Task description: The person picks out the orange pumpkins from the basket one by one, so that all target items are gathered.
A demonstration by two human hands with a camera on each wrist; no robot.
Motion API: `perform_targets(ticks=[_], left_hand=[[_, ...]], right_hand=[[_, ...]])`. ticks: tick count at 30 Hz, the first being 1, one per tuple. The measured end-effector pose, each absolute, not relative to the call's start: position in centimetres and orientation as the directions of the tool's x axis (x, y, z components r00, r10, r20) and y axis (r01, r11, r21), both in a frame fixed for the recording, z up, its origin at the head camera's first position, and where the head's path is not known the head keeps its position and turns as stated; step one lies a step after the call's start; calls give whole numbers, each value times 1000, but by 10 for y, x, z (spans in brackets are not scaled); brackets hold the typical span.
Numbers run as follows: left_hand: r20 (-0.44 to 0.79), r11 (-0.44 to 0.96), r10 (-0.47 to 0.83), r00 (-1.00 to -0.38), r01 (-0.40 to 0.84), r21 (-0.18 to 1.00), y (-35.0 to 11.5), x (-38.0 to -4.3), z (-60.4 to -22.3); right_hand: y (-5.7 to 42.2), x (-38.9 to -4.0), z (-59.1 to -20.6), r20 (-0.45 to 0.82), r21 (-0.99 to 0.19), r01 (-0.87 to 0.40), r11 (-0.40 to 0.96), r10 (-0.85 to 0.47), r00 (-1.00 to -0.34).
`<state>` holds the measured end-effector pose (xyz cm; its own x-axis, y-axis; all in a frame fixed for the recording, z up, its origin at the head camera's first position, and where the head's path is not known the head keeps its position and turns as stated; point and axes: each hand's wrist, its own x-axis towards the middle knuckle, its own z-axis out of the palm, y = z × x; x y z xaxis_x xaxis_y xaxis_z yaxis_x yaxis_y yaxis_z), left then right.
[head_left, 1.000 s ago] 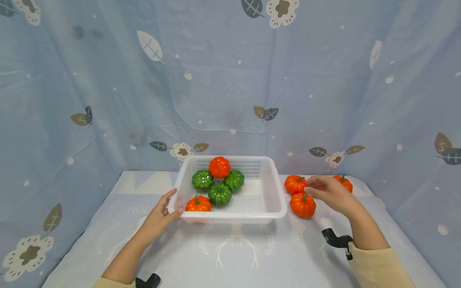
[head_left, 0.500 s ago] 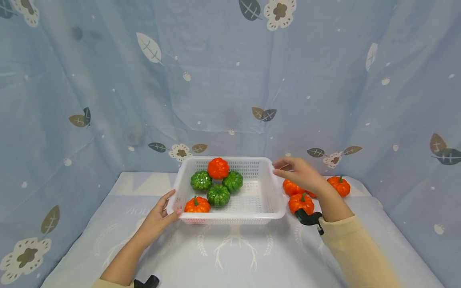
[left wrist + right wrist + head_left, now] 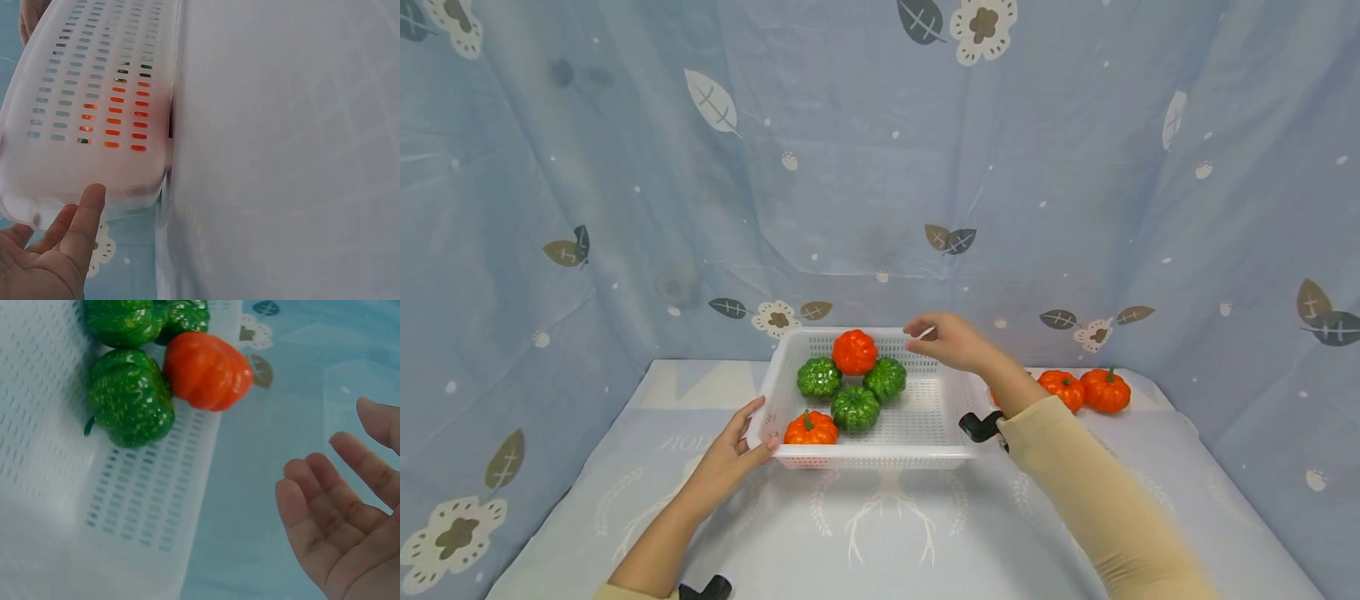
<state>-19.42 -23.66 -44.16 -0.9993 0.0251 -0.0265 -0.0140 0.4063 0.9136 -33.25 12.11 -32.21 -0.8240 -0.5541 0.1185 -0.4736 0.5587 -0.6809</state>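
Observation:
A white perforated plastic basket [image 3: 917,451] stands on the table. My left hand [image 3: 730,458] holds its near left corner, thumb at the front and fingers along the left side; the left wrist view shows the fingers [image 3: 87,215] against its wall. Several small pumpkins lie inside: green ones such as the front green pumpkin [image 3: 855,408], an orange-red pumpkin [image 3: 854,352] at the back and an orange pumpkin [image 3: 810,428] in the near left corner. My right hand [image 3: 951,341] hovers over the basket's back right rim, fingers loosely bent, holding nothing; the right wrist view shows its bare palm [image 3: 356,525].
Right of the basket, two orange pumpkins sit side by side, one nearer the basket [image 3: 1062,390] and one farther out [image 3: 1106,390]. Another orange pumpkin [image 3: 995,397] is mostly hidden behind my right forearm. A patterned blue curtain [image 3: 880,167] hangs behind the table [image 3: 820,533].
My right hand has moved left from the orange pumpkins at the right to above the basket's back rim, carrying nothing. My left hand has stayed at the basket's corner.

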Motion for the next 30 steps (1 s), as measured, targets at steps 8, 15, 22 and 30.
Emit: perform_targets(ticks=[8,15,22,30], left_hand=[[-24,400,26,-999,-12,917,-236,-195,-441],[-24,405,24,-999,-13,914,-236,-195,-443],[-29,386,31,-999,-15,922,-236,-195,-443],[-27,395,24,-999,-16,918,-236,-194,-442]], right_hand=[[86,-354,-335,99,-691,-441,572,-529,-843],[69,-368,-350,80,-718,-389,578,-487,-870],[55,-374,-364,66,-745,-346,570,-452,-889],[44,-380,-379,26,-769,-281,574,-411,-911]])
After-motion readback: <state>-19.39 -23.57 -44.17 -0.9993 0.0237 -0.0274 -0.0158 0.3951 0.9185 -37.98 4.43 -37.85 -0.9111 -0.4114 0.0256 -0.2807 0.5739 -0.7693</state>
